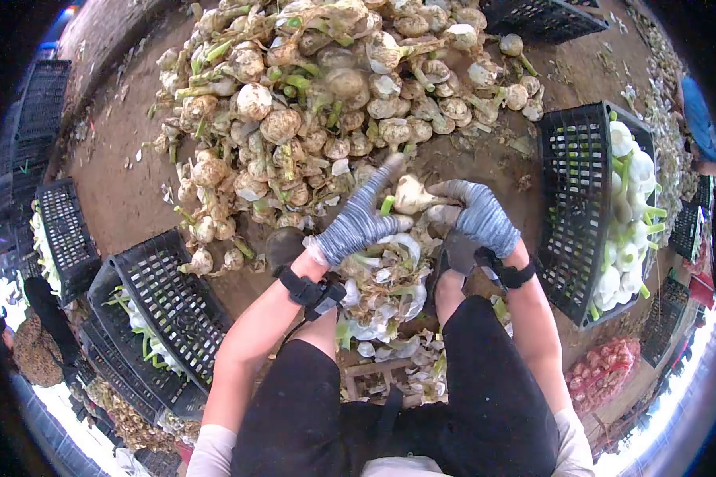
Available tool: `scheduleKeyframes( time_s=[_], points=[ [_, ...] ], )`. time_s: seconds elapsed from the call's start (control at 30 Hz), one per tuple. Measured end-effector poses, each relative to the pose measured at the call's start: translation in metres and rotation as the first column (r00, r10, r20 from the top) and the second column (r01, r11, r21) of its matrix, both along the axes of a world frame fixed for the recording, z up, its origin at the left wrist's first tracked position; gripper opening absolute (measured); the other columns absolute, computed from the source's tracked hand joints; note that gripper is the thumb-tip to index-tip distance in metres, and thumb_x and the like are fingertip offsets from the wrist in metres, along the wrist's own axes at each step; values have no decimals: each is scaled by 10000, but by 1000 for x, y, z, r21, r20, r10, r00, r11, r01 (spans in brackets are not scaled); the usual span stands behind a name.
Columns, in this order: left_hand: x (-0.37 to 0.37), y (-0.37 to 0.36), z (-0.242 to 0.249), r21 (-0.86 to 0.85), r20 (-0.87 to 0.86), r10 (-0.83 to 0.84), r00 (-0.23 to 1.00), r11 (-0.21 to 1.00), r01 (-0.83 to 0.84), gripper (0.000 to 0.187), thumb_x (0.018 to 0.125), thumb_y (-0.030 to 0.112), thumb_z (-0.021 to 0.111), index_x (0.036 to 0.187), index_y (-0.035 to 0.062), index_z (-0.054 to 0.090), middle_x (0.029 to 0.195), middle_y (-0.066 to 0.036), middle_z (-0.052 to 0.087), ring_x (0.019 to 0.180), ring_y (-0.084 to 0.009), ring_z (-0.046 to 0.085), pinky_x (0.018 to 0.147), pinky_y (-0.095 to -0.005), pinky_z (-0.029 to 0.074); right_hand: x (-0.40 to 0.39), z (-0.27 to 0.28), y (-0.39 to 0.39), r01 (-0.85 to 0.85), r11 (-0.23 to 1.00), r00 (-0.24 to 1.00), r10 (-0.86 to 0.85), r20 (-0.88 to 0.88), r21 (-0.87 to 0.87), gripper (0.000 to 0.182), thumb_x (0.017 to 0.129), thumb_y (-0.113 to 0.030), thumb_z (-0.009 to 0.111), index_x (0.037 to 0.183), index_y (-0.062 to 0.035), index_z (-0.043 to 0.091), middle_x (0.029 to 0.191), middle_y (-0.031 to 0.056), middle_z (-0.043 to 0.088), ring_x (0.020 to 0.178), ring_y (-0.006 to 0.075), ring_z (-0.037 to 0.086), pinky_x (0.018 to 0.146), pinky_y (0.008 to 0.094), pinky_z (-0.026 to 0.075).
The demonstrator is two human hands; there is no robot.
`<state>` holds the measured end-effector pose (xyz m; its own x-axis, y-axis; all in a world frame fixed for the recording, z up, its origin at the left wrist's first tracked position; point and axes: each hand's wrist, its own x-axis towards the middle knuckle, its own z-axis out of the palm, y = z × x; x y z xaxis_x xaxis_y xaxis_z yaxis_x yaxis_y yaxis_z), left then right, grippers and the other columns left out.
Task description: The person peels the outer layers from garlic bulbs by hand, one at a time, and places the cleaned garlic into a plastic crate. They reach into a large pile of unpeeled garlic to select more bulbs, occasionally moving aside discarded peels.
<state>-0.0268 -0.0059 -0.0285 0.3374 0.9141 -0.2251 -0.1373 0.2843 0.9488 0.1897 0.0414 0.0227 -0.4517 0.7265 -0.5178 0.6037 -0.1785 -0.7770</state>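
A garlic bulb (412,195) with dirty outer skin is between my two hands, over a heap of peelings. My left hand (356,222), in a grey-blue glove, has its index finger stretched along the far side and its thumb at the near side of the bulb. A short green stem shows at that palm. From the other side, my right hand (483,213), gloved alike, closes its fingertips on the bulb's tapered end. Loose garlic skins (386,286) lie between my feet, below the hands. Just beyond the hands rises a large pile of untrimmed garlic (282,123).
At right stands a black crate (574,211) of cleaned white garlic (624,230). More black crates (171,298) line the left side, and another crate (542,20) is at the back. A red net bag (605,374) lies at lower right. A person's blue garment (698,119) shows far right.
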Motion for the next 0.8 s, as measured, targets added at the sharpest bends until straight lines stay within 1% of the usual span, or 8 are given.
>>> scheduleKeyframes(
  time_s=[0.1, 0.13, 0.17, 0.2, 0.27, 0.4, 0.7, 0.8],
  points=[
    [7, 2, 20, 52, -24, 30, 999, 998, -29, 821, 669, 126, 792, 1351, 79, 336, 1223, -69, 499, 1134, -164, 464, 965, -309, 388, -2, 14, 0, 219, 967, 930, -247, -273, -130, 362, 769, -164, 668, 1082, 3, 598, 962, 106, 653, 865, 159, 605, 786, 293, 474],
    [12, 1, 27, 144, -94, 112, 989, 985, -98, 733, 649, 133, 807, 1266, 84, 414, 1139, -51, 535, 1057, -165, 512, 923, -310, 423, -8, 24, -1, 329, 872, 778, -468, -420, -362, 359, 772, -153, 657, 1088, 0, 586, 970, 65, 638, 865, 148, 590, 781, 292, 473],
    [14, 0, 28, 147, -94, 112, 989, 984, -97, 733, 649, 133, 807, 1266, 84, 414, 1139, -51, 535, 1057, -165, 512, 923, -310, 423, -8, 12, -5, 329, 873, 778, -467, -421, -360, 359, 772, -153, 657, 1088, 0, 586, 970, 65, 638, 865, 148, 590, 781, 292, 473],
    [16, -1, 29, 237, -181, 175, 968, 963, -130, 713, 643, 130, 809, 1243, 81, 428, 1123, -58, 538, 1042, -173, 522, 911, -313, 432, -7, -12, -12, 272, 962, 889, -248, -384, 8, 356, 781, -169, 657, 1088, -5, 579, 971, 52, 629, 861, 134, 579, 782, 285, 471],
    [20, -2, 32, 435, -297, 294, 909, 889, -146, 679, 629, 124, 815, 1199, 75, 450, 1095, -74, 543, 1008, -191, 545, 887, -317, 454, -22, -3, -19, 411, 865, 740, -501, -448, -288, 330, 818, -224, 650, 1062, -18, 568, 952, 31, 616, 847, 102, 559, 776, 259, 469],
    [18, -5, 31, 475, -364, 319, 875, 871, -120, 681, 624, 144, 822, 1191, 70, 451, 1082, -77, 550, 1004, -193, 548, 884, -314, 456, -34, -8, -23, 500, 792, 662, -611, -434, -351, 328, 838, -278, 640, 1033, -20, 585, 952, 25, 613, 845, 87, 555, 756, 241, 463],
    [12, -7, 38, 297, -330, 235, 914, 945, -135, 697, 616, 180, 838, 1185, 63, 452, 1060, -62, 564, 973, -185, 563, 857, -310, 469, -25, 9, -20, 418, 870, 775, -492, -398, -262, 321, 817, -210, 652, 1061, -11, 590, 914, 35, 636, 813, 89, 561, 745, 242, 464],
    [5, -7, 44, -22, -66, 140, 988, 990, -142, 590, 704, 309, 775, 1161, 78, 483, 1018, -56, 584, 900, -171, 585, 799, -302, 493, -25, 19, -21, 373, 864, 747, -496, -443, -337, 300, 822, -178, 635, 1065, -8, 589, 905, 37, 640, 813, 99, 570, 746, 256, 467]
  ],
)
